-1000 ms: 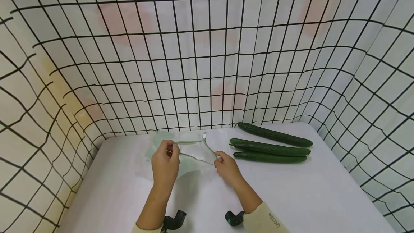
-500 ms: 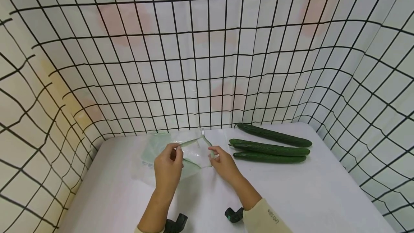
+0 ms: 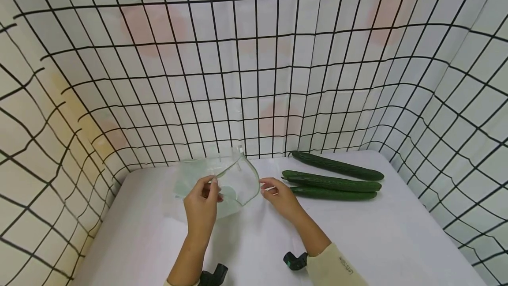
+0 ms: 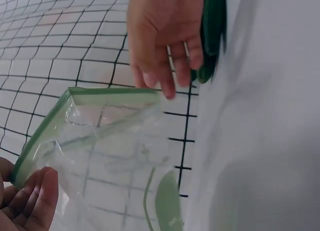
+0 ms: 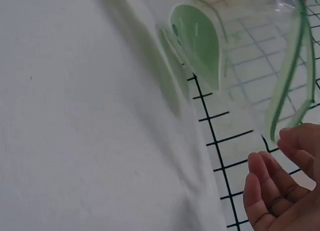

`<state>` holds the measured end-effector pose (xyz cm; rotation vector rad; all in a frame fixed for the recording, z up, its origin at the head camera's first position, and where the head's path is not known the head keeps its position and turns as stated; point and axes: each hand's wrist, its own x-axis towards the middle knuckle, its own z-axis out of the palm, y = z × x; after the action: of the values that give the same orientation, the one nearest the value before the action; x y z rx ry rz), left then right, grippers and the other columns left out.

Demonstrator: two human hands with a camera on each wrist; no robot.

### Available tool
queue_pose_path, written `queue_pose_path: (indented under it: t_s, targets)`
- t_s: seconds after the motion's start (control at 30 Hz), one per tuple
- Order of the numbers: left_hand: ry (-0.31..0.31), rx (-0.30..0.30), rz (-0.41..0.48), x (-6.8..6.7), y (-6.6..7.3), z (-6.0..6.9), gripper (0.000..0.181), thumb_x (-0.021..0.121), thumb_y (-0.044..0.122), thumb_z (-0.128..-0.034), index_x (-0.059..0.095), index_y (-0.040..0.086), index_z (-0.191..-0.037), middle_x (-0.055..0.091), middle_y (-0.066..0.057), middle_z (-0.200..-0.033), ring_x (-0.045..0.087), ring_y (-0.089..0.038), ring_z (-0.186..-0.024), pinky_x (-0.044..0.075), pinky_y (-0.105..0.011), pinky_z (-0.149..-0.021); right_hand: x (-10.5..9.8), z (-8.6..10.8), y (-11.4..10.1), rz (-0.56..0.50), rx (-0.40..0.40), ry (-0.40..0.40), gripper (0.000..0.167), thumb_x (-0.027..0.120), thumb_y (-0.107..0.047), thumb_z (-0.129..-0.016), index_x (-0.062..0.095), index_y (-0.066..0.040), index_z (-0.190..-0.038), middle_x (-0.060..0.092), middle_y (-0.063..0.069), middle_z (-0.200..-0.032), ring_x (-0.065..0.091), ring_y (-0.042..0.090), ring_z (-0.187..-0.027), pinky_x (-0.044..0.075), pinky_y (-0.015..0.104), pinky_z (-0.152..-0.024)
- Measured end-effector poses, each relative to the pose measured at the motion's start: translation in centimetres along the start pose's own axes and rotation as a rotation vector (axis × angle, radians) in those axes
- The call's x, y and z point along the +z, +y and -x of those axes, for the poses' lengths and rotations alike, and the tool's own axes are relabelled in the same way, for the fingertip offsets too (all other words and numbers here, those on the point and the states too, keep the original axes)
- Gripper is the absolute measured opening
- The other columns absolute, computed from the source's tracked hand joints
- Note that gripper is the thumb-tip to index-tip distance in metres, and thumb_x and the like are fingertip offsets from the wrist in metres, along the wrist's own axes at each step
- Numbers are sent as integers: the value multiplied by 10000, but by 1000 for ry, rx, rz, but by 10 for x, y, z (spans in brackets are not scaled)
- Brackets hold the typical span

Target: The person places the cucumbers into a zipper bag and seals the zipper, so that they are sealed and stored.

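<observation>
Pinches a green-edged clear zip bag between fingers of the left hand, lower middle of the frame. Holds the right hand at its right rim, fingers released, near three cucumbers right of center.

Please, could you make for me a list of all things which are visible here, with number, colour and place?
bag: one, clear with green rim and green print, left of the cucumbers
cucumbers: three, dark green, right side toward the back of the table
table: one, white, below everything
wire grid: count unclear, black, behind and at both sides
backdrop: count unclear, whitish with faint pinkish and yellow patches, beyond the grid
wrist devices: two, black, one at each wrist
sleeves: two, beige, bottom edge
hands: two, left pinching the bag's rim, right beside its opening
</observation>
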<state>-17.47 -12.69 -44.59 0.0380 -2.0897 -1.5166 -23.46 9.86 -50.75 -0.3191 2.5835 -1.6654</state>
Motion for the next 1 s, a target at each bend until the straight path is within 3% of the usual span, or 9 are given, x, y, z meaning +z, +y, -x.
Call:
queue_pose_path:
  t_s: [0.13,0.3,0.5,0.8,1.0]
  targets:
    - [-1,-43,-7,-3,-9,1,171,611,155,-1015,717,50,-1099,692,-182,-800,656,-136,-562,595,-239,-548,-15,7,0,3,-40,38,302,676,-213,-978,664,-207,-1280,673,22,-1191,630,159,-1057,551,321,-919]
    - [1,-100,-21,-6,-15,2,173,599,157,-1018,715,51,-1091,675,-148,-800,633,-133,-528,599,-323,-518,-39,14,7,41,-44,83,349,690,-247,-973,644,-172,-1310,650,24,-1229,623,156,-1084,540,232,-911]
    - [9,-181,21,-9,-20,3,181,581,134,-1019,706,22,-1085,637,-143,-803,625,-147,-501,604,-278,-514,-73,20,17,72,-52,117,385,674,-245,-985,617,-104,-1338,627,90,-1274,608,223,-1147,535,220,-946]
    - [-9,-246,68,-11,-25,6,196,554,110,-1020,689,-6,-1102,641,-188,-811,638,-155,-506,610,-251,-533,-123,31,33,148,-8,186,471,638,-367,-998,562,-123,-1394,597,112,-1377,546,307,-1291,439,508,-1123]
    - [-13,-271,77,-11,-27,7,187,557,112,-1015,692,15,-1101,640,-189,-818,643,-163,-505,617,-275,-529,-149,35,42,200,17,216,508,605,-411,-1011,537,-114,-1417,567,143,-1414,490,346,-1346,377,551,-1162]
